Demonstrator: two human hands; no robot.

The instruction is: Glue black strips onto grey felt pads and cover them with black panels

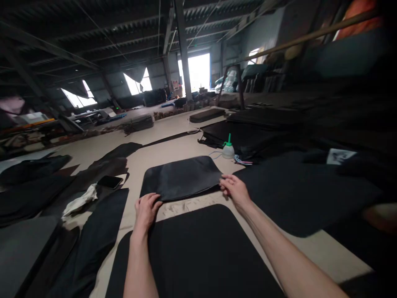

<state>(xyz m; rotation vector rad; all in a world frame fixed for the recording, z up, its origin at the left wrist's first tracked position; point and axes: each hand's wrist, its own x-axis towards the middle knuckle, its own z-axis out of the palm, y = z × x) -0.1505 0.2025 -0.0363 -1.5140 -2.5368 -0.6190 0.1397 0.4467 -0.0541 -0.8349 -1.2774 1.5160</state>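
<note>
A black sheet with rounded corners (182, 177) lies on the pale table (167, 149), its near edge towards me. My left hand (146, 210) grips its near left corner, fingers curled over the edge. At the near right corner my right hand (234, 189) pinches the edge, which lifts slightly and shows a second layer beneath. Closer to me lies a larger black panel (198, 252), also round-cornered, under and between my forearms. Beyond the right corner stands a squeeze bottle with a green nozzle (228, 150).
To the left are a phone (109, 182), a crumpled white glove or cloth (80, 200) and dark material (96, 240). Large black sheets (304, 190) cover the right side. Further back are a stack of black pieces (207, 115) and a metal stand (240, 87).
</note>
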